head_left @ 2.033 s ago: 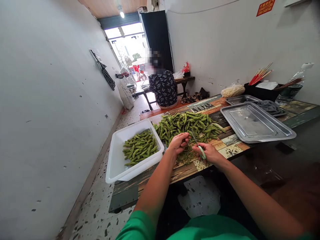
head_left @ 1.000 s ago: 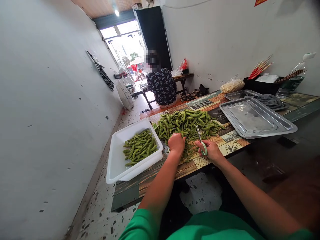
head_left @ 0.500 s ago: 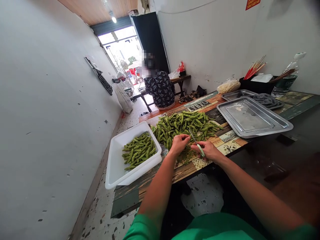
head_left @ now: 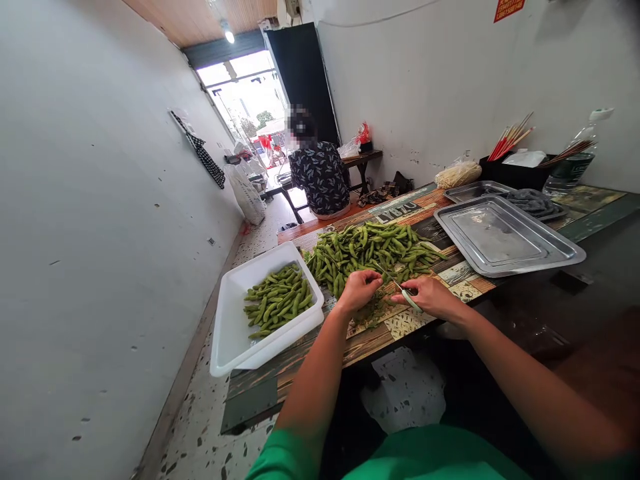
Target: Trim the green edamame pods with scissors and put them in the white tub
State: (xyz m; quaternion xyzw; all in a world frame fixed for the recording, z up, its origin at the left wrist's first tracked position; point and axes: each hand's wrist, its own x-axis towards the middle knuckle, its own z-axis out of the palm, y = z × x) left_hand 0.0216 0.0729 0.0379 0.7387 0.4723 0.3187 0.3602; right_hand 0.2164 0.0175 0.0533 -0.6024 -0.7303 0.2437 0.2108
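Observation:
My right hand [head_left: 431, 296] grips a pair of scissors [head_left: 411, 300] with pale green handles, the blades apart and pointing up and left. My left hand [head_left: 361, 291] is closed in a pinch on a green soybean pod, mostly covered by the fingers, beside the scissor blades. Just beyond both hands spreads a heap of green soybean pods [head_left: 370, 243] on the patterned table. Small green trimmings [head_left: 371, 313] lie below my hands. To the left, a white plastic tub [head_left: 227, 313] holds more pods [head_left: 280, 300].
A metal tray [head_left: 505, 237] lies on the right of the table [head_left: 360, 350], another tray with dark cloth behind it. A black box of skewers [head_left: 515, 175], a bagged bundle [head_left: 457, 173] and a plastic bottle [head_left: 575, 163] stand by the wall. A person [head_left: 320, 177] sits farther back.
My right hand has shifted slightly right and turned, and the scissors lie at a lower slant with their blades spread apart. My left hand stays nearly in place.

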